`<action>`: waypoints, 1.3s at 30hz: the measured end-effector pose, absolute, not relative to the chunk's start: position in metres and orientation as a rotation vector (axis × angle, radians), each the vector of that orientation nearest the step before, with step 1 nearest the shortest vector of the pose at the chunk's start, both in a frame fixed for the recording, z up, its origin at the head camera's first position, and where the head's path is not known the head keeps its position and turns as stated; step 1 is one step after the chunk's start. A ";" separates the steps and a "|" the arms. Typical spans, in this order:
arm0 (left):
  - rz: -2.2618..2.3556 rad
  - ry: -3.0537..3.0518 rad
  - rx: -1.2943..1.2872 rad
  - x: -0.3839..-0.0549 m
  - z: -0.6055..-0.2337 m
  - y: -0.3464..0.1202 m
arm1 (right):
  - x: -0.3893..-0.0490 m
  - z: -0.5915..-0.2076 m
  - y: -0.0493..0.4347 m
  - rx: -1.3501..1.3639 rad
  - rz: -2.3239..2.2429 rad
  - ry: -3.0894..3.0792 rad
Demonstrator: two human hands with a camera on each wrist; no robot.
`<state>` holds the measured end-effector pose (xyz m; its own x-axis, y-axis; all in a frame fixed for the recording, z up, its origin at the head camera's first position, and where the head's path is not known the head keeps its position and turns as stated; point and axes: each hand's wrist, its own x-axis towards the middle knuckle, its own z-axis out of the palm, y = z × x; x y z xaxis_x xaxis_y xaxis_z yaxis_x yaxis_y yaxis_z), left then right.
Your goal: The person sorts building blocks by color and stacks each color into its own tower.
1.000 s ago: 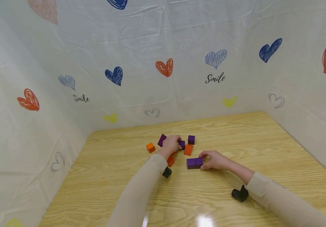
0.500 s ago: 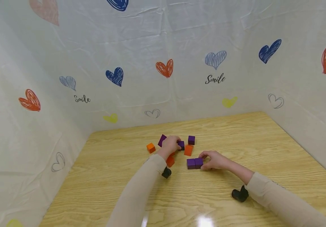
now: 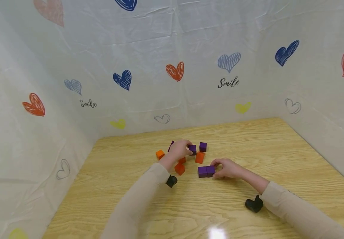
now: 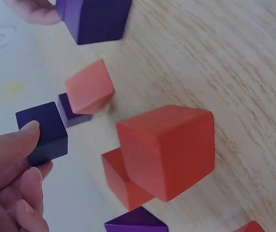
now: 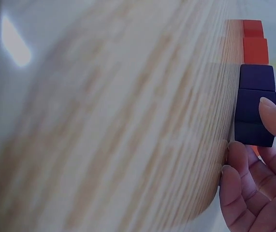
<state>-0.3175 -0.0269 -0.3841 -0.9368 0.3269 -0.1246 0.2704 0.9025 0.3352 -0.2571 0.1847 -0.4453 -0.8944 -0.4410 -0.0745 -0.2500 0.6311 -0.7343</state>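
Note:
My left hand [image 3: 177, 150] pinches a dark purple cube [image 3: 192, 150] between thumb and fingers; the left wrist view shows the thumb pressed on a face of that cube [image 4: 53, 121]. Nearer and to the right, two purple cubes [image 3: 202, 172] stand side by side, face against face. My right hand [image 3: 227, 168] has its thumb and a finger on opposite sides of the right-hand cube of that pair [image 3: 210, 170]. In the right wrist view the thumb lies along this cube [image 5: 248, 107], with the other fingers curled below.
Around the left hand lie orange blocks [image 3: 179, 168], [image 3: 200, 157] and an orange cube [image 3: 160, 154] further left. A purple cube [image 3: 203, 147] stands behind; another purple block [image 3: 171, 145] is partly hidden by the left hand. A heart-printed sheet [image 3: 172, 96] encloses the wooden table [image 3: 243, 139].
My left hand has lifted its purple cube slightly, and the left forearm has swung a little left, exposing more of the orange blocks. The right hand stays at the purple pair.

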 end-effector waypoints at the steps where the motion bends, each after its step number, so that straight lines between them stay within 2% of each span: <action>1: 0.478 2.883 0.476 -0.316 -0.383 -0.027 | -0.257 -0.445 0.185 -0.555 -1.121 2.603; 16: 0.549 2.837 0.717 -0.283 -0.387 -0.031 | -0.257 -0.443 0.186 -0.532 -1.178 2.554; 39: 0.660 2.811 0.739 -0.271 -0.409 -0.025 | -0.257 -0.444 0.184 -0.537 -1.169 2.568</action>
